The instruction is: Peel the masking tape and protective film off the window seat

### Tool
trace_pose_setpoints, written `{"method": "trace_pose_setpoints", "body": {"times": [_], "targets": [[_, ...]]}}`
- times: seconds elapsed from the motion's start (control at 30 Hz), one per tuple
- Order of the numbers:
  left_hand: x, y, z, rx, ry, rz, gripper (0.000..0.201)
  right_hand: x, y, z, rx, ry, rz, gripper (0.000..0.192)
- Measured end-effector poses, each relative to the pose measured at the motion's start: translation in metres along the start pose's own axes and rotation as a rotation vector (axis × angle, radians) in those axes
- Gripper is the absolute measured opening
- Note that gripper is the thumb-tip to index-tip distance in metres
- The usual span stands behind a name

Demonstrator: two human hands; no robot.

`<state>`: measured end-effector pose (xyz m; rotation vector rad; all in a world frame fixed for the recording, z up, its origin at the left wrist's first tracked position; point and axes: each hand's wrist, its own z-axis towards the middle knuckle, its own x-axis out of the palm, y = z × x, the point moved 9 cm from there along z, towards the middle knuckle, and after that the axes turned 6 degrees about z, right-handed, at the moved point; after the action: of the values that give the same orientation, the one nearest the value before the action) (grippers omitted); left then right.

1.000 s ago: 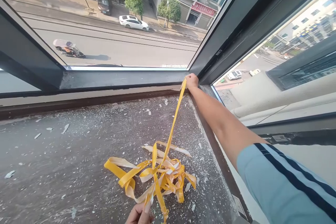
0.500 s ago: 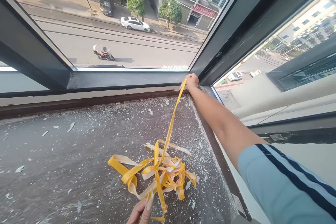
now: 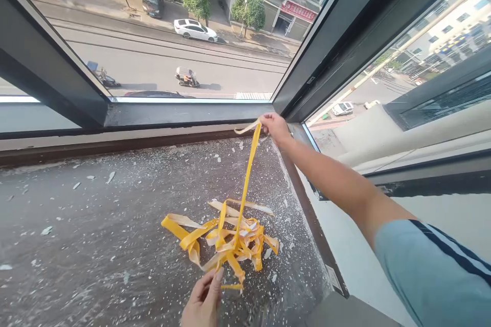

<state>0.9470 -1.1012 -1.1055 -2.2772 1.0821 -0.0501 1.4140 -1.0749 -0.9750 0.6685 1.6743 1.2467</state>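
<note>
1. The tape [image 3: 258, 260], yellow on one face and pale on the other, lies mostly in a loose, tangled heap on the dark surface [image 3: 134, 245]; I take this heap as the landmark.
2. From the heap one strip [image 3: 248, 176] goes up, rather straight, to the right hand [image 3: 275, 127], which is beyond the heap and a little to its right.
3. The grip of the right hand is closed: thumb and fingers are pinched on the strip. A short pale end [image 3: 245, 129] sticks out from these fingers toward the left.
4. The left hand [image 3: 205, 299] is just at the near side of the heap. Its grip is together too, with thumb and fingertips clamped on a piece of the tape.
5. Around the heap many small pale flakes [image 3: 111, 178] are scattered, with some bigger ones to its left.
6. To the right of the heap there is the light blue sleeve [image 3: 418, 260] of the right arm, with dark stripes.
7. Well beyond the heap stands the dark window frame [image 3: 187, 112]. Through its glass, farther still, one sees a road [image 3: 141, 66] with a white car [image 3: 195, 29] and a motorbike [image 3: 187, 77].
</note>
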Motion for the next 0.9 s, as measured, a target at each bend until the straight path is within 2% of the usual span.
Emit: {"method": "trace_pose_setpoints", "body": {"times": [0.1,0.17,0.2,0.27,0.3,0.37,0.43,0.5,0.63,0.7,0.77,0.9], "targets": [[0.006,0.001,0.0,0.027,0.057,0.005,0.057,0.025,-0.048,-0.107,0.218,0.298,0.063,0.015],[0.009,-0.005,0.002,0.113,0.041,0.075,0.056,0.036,-0.085,-0.178,0.303,0.415,-0.044,0.009],[0.01,-0.012,0.004,0.192,0.007,0.142,0.055,0.037,-0.1,-0.206,0.27,0.397,-0.141,0.009],[0.014,-0.03,0.003,0.397,-0.104,0.335,0.052,0.043,-0.113,-0.248,0.043,0.337,-0.334,0.015],[0.019,-0.04,0.001,0.492,-0.159,0.433,0.051,0.051,-0.121,-0.267,-0.048,0.358,-0.421,0.017],[0.038,-0.052,-0.001,0.625,-0.177,0.583,0.049,0.065,-0.14,-0.294,-0.097,0.396,-0.552,0.019],[0.062,-0.059,0.001,0.687,-0.097,0.694,0.042,0.072,-0.152,-0.309,-0.076,0.452,-0.584,0.018],[0.081,-0.063,0.006,0.691,-0.041,0.811,0.036,0.067,-0.15,-0.315,-0.047,0.45,-0.529,0.018],[0.095,-0.067,0.024,0.581,-0.027,0.955,0.03,0.035,-0.125,-0.303,-0.028,0.281,-0.355,0.04],[0.103,-0.072,0.025,0.621,0.025,0.909,0.024,0.038,-0.117,-0.298,-0.057,0.35,-0.296,0.038],[0.108,-0.075,0.022,0.661,0.075,0.812,0.022,0.05,-0.119,-0.294,-0.039,0.461,-0.273,0.026],[0.101,-0.063,0.019,0.543,0.104,0.61,0.028,0.058,-0.135,-0.289,0.098,0.511,-0.257,0.015]]}}
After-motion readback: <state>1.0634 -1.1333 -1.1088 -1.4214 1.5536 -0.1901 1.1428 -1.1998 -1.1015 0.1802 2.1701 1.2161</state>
